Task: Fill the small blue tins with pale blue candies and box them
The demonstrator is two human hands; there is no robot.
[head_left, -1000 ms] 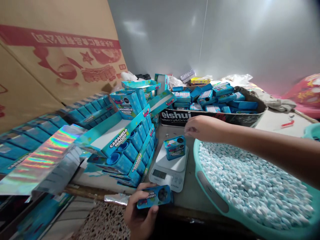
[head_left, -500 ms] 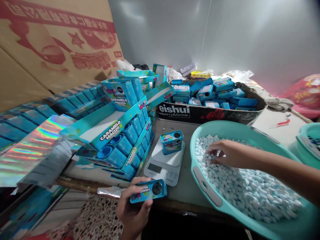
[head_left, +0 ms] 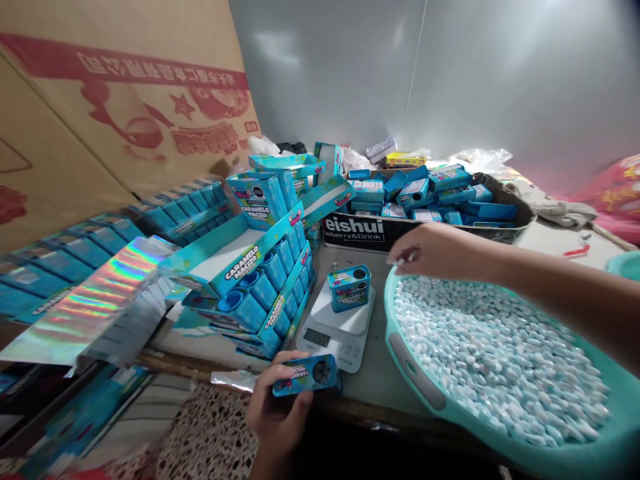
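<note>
Left-hand tin (head_left: 306, 375): keep it steady, hole up, clear of the scale (head_left: 345, 352) just beyond, since a nudge there would likely upset the reading. For the candies (head_left: 490, 353), small pinches should suit the narrow hole better than a fistful; lift clear of the tub (head_left: 391, 317) rim.

Left hand (head_left: 280, 408): part-closed, thumb and fingers gripping tin across its sides at the desk (head_left: 373, 393) edge. Can't tell if desk bears any weight. Right hand (head_left: 423, 252): over tub's far-left rim, fingers curled together, pale bits at the tips, apparently candies; count unclear. Second tin (head_left: 349, 290) upright on scale.
</note>
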